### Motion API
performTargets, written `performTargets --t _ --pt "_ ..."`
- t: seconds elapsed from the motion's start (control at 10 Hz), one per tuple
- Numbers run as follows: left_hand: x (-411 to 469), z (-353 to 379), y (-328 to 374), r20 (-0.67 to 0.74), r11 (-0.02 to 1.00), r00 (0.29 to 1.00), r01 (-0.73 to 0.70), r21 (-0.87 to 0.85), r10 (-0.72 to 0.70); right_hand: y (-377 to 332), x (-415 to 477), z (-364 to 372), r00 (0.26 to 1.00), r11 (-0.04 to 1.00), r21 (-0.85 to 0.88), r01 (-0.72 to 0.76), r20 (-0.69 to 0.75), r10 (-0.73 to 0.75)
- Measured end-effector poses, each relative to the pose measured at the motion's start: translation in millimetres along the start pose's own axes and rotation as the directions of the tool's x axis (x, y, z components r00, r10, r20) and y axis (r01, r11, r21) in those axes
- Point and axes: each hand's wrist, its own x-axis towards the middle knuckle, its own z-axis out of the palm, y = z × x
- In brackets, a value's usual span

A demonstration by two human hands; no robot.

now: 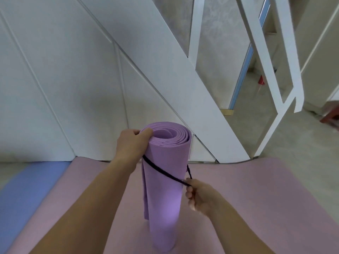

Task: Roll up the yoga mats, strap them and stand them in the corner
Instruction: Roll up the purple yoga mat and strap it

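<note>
Left hand: clamped on the top rim of the rolled purple foam yoga mat, thumb hooked into the spiral. Right hand: the thin black strap is pinched just beside the roll. Strap is looped slantwise around the roll. Roll is stood upright on a flat pink mat, near the white panelled wall. A blue mat is laid alongside, at left.

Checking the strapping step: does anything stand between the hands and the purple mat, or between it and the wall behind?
Nothing visible. The left hand grips the purple mat on top, the right hand pinches the black strap around it. Toward the wall lies only the flat pink mat.
</note>
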Motion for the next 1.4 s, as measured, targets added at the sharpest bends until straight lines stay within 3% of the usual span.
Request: performTargets --t 0.1,0.2,0.4,0.5,0.7,0.8,0.9,1.1,1.2,1.4 --pt "0.7 -6.9 0.2 0.008 0.997 0.999 0.049 -0.059 -0.049 -32.3 5.8 10.0 0.985 0.985 -0.048 0.166 0.046 -0.164" --pt "-2.9 -5.6 -0.4 0.047 0.979 0.989 0.149 -0.140 -0.143 -55.0 -0.3 24.7 0.974 0.961 -0.157 0.227 0.025 -0.226" --pt "-4.0 8.1 -18.6 0.156 0.941 0.959 0.266 -0.210 -0.237 -50.3 0.3 45.6 0.916 0.931 -0.197 0.308 -0.202 -0.346" --pt "-4.3 5.2 -32.6 0.151 0.948 0.961 0.259 -0.186 -0.233 -50.5 -1.8 48.5 0.897 0.905 -0.268 0.331 -0.208 -0.389" --pt "-7.5 -9.4 -42.0 0.123 0.981 0.979 0.145 0.125 -0.161 -44.7 7.2 42.9 0.850 0.834 -0.382 0.398 -0.187 -0.492" --pt "-7.9 -10.6 -50.6 0.157 0.977 0.972 0.148 0.152 -0.172 -35.9 21.9 37.5 0.826 0.802 -0.434 0.411 -0.196 -0.529" --pt "-9.0 -0.6 -94.2 0.192 0.947 0.956 0.163 0.278 -0.221 -7.2 38.2 22.8 0.855 0.829 -0.476 0.293 -0.258 -0.450" --pt "-13.1 33.6 -206.7 0.186 0.842 0.919 0.218 0.493 -0.347 82.6 105.9 -20.8 0.898 0.954 -0.295 0.051 -0.405 -0.174" --pt "-7.6 37.5 -230.2 0.153 0.845 0.915 0.266 0.464 -0.372 101.1 127.8 -23.2 0.934 0.949 -0.311 0.046 -0.323 -0.151" --pt "6.1 31.7 -227.9 0.151 0.900 0.905 0.354 0.253 -0.398 63.1 124.2 -9.5 0.912 0.873 -0.451 0.187 -0.251 -0.325"
